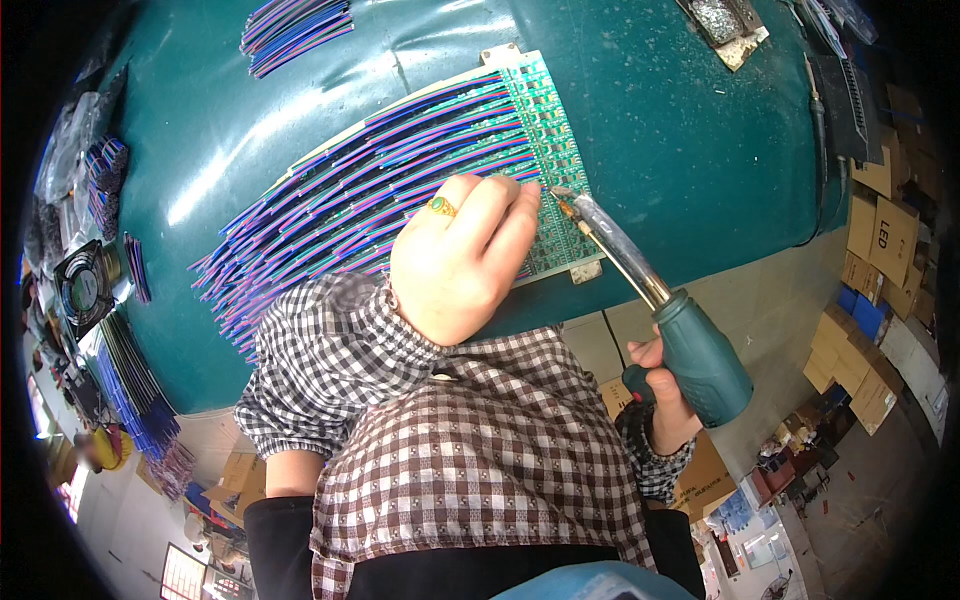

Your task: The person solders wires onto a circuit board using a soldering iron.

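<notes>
My left hand (pixel 465 255), wearing a ring with a green stone, lies over the lower part of a green circuit board (pixel 560 130). Its fingertips pinch a wire at the board's row of pads; the pinched part is mostly hidden. Many blue, red and black wires (pixel 330 200) run from the board toward the left in a fan. In my right hand (pixel 668 390) is a soldering gun (pixel 705 365) with a dark green handle. Its long metal barrel slants up and left, and the tip meets the board just beside my left fingertips.
A green mat (pixel 690 170) covers the table. One wire bundle (pixel 295 35) lies at the far left, and more wires (pixel 140 390) hang at the left edge near a black fan (pixel 85 285). A metal tray (pixel 725 30) sits at the far right. Cardboard boxes (pixel 850 365) stand on the right.
</notes>
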{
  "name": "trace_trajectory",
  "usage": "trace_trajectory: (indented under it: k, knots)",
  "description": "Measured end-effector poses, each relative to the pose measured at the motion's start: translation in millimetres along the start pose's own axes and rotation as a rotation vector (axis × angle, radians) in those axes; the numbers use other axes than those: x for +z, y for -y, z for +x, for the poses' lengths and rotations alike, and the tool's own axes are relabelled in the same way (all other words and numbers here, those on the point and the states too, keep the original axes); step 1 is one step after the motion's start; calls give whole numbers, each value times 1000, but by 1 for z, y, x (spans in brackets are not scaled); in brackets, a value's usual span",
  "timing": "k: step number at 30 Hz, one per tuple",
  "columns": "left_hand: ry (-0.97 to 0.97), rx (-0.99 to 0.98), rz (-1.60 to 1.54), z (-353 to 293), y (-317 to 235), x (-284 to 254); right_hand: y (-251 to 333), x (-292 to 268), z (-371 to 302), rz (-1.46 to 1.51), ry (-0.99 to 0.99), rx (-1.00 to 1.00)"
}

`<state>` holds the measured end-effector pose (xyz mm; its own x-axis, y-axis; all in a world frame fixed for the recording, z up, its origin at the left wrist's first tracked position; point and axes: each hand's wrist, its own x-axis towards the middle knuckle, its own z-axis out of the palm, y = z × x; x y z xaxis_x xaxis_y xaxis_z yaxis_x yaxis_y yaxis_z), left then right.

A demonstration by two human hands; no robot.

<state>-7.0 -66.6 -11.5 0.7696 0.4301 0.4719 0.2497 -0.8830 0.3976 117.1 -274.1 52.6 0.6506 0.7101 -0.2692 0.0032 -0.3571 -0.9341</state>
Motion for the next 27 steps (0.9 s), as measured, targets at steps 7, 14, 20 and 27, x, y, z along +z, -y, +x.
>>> trace_trajectory:
  k: [7, 14, 20, 27]
  knots:
    - [2, -12, -5, 0, 0, 0, -8, -3, -3, -30, -5, -36]
    - [1, -20, -2, -1, 1, 0, -2, -3, 0, -54, 25, -97]
    - [10, -8, -1, 1, 0, 0, -3, -2, 0, 45, 3, -111]
    - [63, -87, -50, 2, -3, -6, -19, -2, 13, 266, -103, -50]
